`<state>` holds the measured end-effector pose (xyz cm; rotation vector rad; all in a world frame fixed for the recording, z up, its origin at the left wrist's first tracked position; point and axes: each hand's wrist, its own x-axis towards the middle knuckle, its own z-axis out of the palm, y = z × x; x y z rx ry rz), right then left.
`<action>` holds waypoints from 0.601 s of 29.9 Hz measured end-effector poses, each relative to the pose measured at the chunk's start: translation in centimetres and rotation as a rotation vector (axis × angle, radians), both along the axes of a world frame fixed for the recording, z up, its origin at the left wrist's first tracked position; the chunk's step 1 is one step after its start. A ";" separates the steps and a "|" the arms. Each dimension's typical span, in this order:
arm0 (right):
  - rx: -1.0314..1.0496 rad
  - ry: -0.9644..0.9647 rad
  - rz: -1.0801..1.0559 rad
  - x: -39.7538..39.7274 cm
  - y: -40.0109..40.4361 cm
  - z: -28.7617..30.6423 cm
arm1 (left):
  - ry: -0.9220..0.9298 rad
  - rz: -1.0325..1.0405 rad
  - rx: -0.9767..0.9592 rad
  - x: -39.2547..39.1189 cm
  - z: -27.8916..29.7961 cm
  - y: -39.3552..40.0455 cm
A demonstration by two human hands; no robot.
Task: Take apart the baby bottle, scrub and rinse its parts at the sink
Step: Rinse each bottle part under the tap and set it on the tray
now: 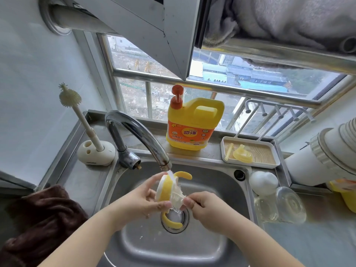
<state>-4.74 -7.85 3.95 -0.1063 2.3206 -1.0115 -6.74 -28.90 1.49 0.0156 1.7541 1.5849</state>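
Over the steel sink [221, 182], my left hand [146, 197] grips the bottle's yellow-and-white collar ring [164, 190], which has two curved yellow handles. Water runs from the faucet [138, 132] onto the ring. My right hand [204, 206] pinches a small whitish brush or nipple piece [178, 199] against the ring; I cannot tell which it is. A yellow nipple [242, 156] and a straw [229, 151] lie in the white tray [273, 164] at the back right. The clear glass bottle body [285, 205] lies on its side right of the sink, beside a white cap [263, 183].
A yellow detergent jug [192, 128] with an orange pump stands on the ledge behind the sink. A long bottle brush [81, 116] stands in a white holder [96, 153] at the left. A brown towel [38, 218] lies left of the sink. White appliances [327, 155] crowd the right.
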 end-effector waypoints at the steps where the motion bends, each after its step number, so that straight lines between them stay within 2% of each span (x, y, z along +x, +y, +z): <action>1: -0.003 0.000 0.007 0.1 -0.1 0.1 | -0.052 0.033 0.081 -0.1 0.1 0.0; 3: -0.004 0.017 0.027 0.1 -0.2 0.4 | -0.200 0.107 0.274 -0.2 0.7 0.3; 5: 0.015 0.028 0.042 0.2 -0.2 0.6 | -0.283 0.175 0.354 -0.1 1.0 0.6; 8: 0.097 0.088 0.102 0.6 -0.4 0.8 | -0.268 0.222 0.328 0.2 1.2 1.3; 10: 0.235 0.212 0.179 0.3 -0.3 0.7 | -0.256 0.257 0.298 0.4 0.9 1.6; 11: 0.346 0.297 0.226 0.1 -0.3 0.8 | -0.247 0.258 0.275 0.4 0.7 1.8; 13: 0.592 0.593 0.325 -0.6 -0.3 0.6 | -0.230 0.236 0.228 0.5 0.5 2.2; 14: 0.666 0.694 0.309 -0.9 -0.3 0.5 | -0.221 0.230 0.218 0.5 0.5 2.3; 17: 0.703 0.689 0.267 -1.3 -0.8 0.7 | -0.169 0.242 0.231 0.2 0.4 2.5; 18: 0.668 0.631 0.284 -1.3 -1.2 0.7 | -0.148 0.257 0.222 0.1 0.3 2.5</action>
